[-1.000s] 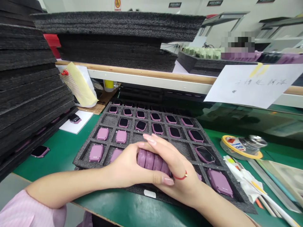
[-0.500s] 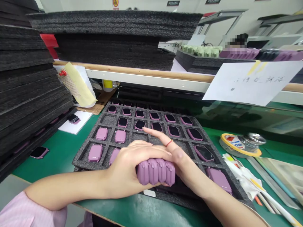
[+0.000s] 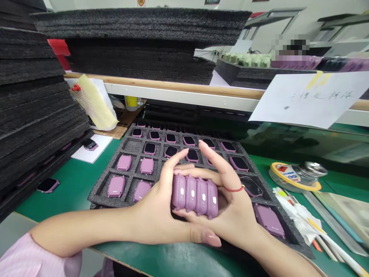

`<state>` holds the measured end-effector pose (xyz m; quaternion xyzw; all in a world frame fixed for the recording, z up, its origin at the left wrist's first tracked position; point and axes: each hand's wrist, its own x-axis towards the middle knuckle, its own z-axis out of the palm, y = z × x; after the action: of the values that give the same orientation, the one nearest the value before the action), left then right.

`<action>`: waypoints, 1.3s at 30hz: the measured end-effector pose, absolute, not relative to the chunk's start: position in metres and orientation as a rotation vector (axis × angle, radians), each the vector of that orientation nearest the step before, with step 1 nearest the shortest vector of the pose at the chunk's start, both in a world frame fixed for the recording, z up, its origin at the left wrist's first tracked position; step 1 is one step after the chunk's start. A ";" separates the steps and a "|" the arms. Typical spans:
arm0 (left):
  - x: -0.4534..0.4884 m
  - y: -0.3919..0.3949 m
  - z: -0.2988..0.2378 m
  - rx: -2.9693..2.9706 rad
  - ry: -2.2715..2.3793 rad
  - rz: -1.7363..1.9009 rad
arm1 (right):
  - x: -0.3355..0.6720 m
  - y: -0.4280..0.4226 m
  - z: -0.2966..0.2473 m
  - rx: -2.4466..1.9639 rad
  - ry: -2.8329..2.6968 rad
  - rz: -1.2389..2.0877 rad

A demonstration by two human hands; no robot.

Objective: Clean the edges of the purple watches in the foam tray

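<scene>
Several purple smartwatch cases (image 3: 196,195) stand side by side in a row between my two hands, their edges with pale oval buttons facing me. My left hand (image 3: 161,207) holds the row from the left, its thumb stretched out below. From the right, my right hand (image 3: 233,200) wraps round the row, fingers behind and beneath it; a red string circles one of its digits. Under both hands lies a black foam tray (image 3: 134,167) with square pockets. Some pockets hold watches with dark screens up (image 3: 150,148); others hold watches with purple backs up (image 3: 116,186).
Tall stacks of black foam trays (image 3: 29,88) rise at the left and on the shelf (image 3: 173,91). A watch (image 3: 48,185) lies on the green table at left. At right are a glass-and-metal jar (image 3: 300,175), tape roll, tissues and pens. A person sits beyond the shelf.
The row of watch cases has turned in my hands, so the edges with oval buttons now face me. My right hand has shifted from on top to the right side.
</scene>
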<state>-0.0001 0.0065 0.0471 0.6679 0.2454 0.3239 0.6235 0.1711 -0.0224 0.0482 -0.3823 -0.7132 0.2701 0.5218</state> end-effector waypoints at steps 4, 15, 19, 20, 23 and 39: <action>0.002 0.010 0.060 1.317 0.521 0.655 | 0.175 -0.020 0.045 -0.901 -1.763 0.550; 0.001 0.006 0.058 1.137 0.443 0.680 | 0.175 -0.018 0.048 -0.888 -1.804 0.482; 0.000 0.008 0.056 1.115 0.446 0.629 | 0.177 -0.016 0.048 -0.928 -1.794 0.452; 0.001 0.009 0.057 1.125 0.458 0.624 | 0.178 -0.016 0.048 -0.926 -1.794 0.465; 0.003 0.009 0.058 1.148 0.496 0.650 | 0.179 -0.015 0.046 -0.907 -1.779 0.539; 0.007 0.005 0.050 1.274 0.597 0.700 | 0.174 -0.015 0.041 -0.876 -1.811 0.493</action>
<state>0.0072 0.0053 0.0502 0.5736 0.2689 0.3149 0.7068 0.1737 -0.0149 0.0414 -0.3636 -0.7522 0.2049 0.5099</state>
